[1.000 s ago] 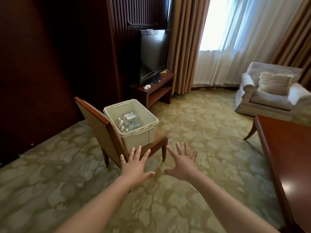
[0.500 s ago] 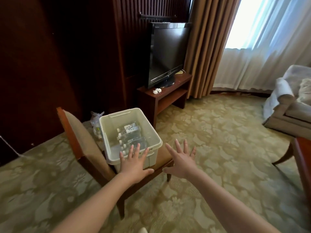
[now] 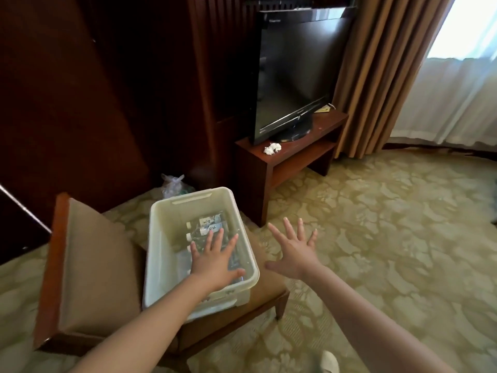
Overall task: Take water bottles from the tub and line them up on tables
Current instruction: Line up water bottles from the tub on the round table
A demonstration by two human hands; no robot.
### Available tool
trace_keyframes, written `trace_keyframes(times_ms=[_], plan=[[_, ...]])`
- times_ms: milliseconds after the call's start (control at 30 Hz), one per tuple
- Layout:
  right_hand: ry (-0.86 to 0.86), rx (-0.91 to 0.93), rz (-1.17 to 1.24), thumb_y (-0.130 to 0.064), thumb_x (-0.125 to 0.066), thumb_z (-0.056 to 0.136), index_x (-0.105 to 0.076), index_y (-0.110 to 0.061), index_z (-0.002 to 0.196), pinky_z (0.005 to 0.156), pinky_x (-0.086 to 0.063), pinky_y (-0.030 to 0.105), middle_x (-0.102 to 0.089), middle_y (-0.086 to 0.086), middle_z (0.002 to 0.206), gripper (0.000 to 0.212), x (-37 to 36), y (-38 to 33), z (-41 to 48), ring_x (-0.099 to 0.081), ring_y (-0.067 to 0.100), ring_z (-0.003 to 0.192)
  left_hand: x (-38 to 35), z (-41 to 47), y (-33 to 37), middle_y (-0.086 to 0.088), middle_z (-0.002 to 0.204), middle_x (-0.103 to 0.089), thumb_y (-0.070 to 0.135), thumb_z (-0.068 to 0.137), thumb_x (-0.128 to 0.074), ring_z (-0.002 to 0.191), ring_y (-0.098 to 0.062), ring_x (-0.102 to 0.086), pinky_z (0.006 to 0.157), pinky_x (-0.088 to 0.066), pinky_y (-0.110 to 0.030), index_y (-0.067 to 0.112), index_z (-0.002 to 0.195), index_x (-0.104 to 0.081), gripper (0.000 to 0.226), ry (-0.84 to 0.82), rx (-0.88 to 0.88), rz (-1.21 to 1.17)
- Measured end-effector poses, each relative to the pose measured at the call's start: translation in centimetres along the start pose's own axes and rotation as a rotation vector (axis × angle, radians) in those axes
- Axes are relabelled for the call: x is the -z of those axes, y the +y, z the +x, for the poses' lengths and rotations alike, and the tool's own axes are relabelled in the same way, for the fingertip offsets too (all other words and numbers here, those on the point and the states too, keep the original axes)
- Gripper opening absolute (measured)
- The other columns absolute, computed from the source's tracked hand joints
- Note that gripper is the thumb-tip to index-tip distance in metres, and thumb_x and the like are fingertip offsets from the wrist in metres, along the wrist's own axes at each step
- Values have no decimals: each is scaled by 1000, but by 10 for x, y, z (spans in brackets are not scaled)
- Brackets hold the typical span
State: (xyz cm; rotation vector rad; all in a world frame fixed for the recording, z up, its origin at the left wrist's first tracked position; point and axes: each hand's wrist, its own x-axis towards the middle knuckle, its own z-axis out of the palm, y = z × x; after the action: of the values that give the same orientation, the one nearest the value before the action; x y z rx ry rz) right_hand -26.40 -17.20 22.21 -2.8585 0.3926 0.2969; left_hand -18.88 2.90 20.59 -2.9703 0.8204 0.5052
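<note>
Task barely begun, by my reading; clear plastic water bottles (image 3: pixel 207 228) lie in translucent white tub (image 3: pixel 159 238); left hand (image 3: pixel 215 261) spread over them, right hand (image 3: pixel 294 255) spread beside, both empty.

The person has stepped up to the chair (image 3: pixel 88 265), so the tub (image 3: pixel 158 238) that sat well ahead at 11 o'clock a second ago now lies close below, and the armchair once at 2 o'clock has slipped from view. The left hand (image 3: pixel 215 261), short of the tub before, has reached toward 12 o'clock past the near rim and spreads over the bottles (image 3: pixel 207 227). The right hand (image 3: pixel 293 255) has drawn level with the tub, at its 3 o'clock.
</note>
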Motion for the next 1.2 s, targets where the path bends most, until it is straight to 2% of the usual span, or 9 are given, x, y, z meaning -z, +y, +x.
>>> trace_keyframes(times_ms=[233, 467, 800, 967, 1200], plan=[[-47, 267, -58, -65, -64, 77, 0, -44, 155, 110, 19, 66, 15, 2, 166, 103, 30, 56, 102, 27, 34, 148, 4, 65, 46, -1, 159, 29, 73, 87, -41, 147, -26, 25, 114, 7, -64, 42, 150, 17, 91, -4, 284, -118], [-175, 492, -126, -61, -66, 77, -1, -45, 155, 112, 18, 65, 13, 1, 166, 103, 51, 78, 170, 25, 34, 148, 7, 78, 86, 0, 159, 29, 72, 88, -41, 147, -25, 24, 113, 6, -64, 42, 151, 16, 90, -42, 533, -259], [-277, 729, -207, -67, -61, 77, 2, -46, 154, 113, 18, 65, 11, 1, 166, 102, 34, 16, 249, 24, 34, 149, -2, 91, 46, 0, 160, 25, 72, 88, -40, 148, -26, 22, 114, 7, -62, 43, 151, 15, 89, -33, 802, -409], [-305, 780, -263, -65, -62, 78, 1, -47, 155, 114, 18, 64, 11, 2, 166, 100, 41, 2, 289, 25, 33, 148, -3, 123, 29, -1, 160, 25, 74, 87, -39, 148, -26, 22, 114, 6, -63, 42, 150, 19, 91, -11, 863, -497], [-453, 912, -287, -58, -65, 80, 0, -46, 155, 114, 19, 61, 12, -2, 166, 100, 20, -51, 319, 23, 31, 149, -14, 118, 12, -2, 161, 23, 74, 87, -37, 148, -27, 21, 114, 6, -65, 40, 151, 15, 89, 15, 1034, -590]])
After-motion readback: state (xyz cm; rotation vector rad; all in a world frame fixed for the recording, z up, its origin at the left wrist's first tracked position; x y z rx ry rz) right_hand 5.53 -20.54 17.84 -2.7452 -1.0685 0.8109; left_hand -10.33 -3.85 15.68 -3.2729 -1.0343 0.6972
